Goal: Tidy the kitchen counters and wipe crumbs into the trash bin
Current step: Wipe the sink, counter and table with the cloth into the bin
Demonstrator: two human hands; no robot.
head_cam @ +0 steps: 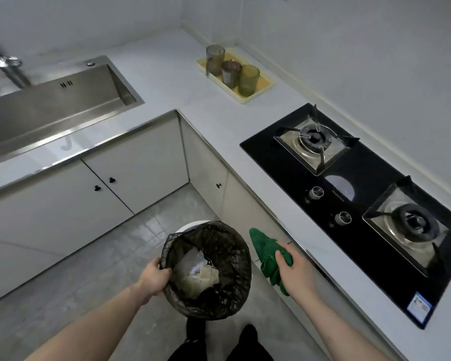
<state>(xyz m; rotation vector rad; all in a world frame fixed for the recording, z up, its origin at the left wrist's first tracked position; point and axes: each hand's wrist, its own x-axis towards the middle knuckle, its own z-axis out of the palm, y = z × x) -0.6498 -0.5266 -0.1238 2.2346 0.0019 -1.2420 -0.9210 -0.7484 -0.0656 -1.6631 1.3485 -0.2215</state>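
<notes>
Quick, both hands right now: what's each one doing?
Left hand: grips the rim of the trash bin.
Right hand: holds the green cloth at the counter edge.

The sink is brushed metal, matt. The hob is glossy black glass with 2 shiny metal burner trays. The trash bin wears a crinkled glossy plastic liner. The cloth is soft green fabric.

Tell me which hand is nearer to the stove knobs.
Right. The right hand, holding the green cloth, is by the counter edge just below the stove knobs. The left hand grips the trash bin rim, farther left.
</notes>
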